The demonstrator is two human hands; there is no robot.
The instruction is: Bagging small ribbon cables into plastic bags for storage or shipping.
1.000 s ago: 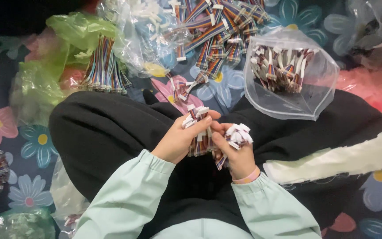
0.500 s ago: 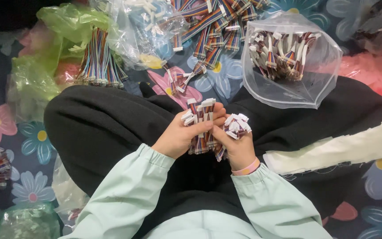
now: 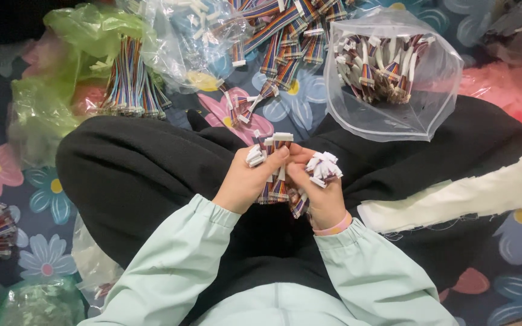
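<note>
Far left: crumpled green plastic bag (image 3: 49, 90) w/ a rainbow ribbon-cable bundle (image 3: 129, 81) on it. Centre, over the black-trousered lap: left hand (image 3: 250, 181), grip clenched on short multicolour ribbon cables w/ white plastic connectors (image 3: 273, 158), ends up. Right hand (image 3: 320, 194) touching it, grip closed on a second cluster of white connectors (image 3: 322, 166). Upper right: open clear plastic bag (image 3: 418, 115) holding more such cables.
</note>
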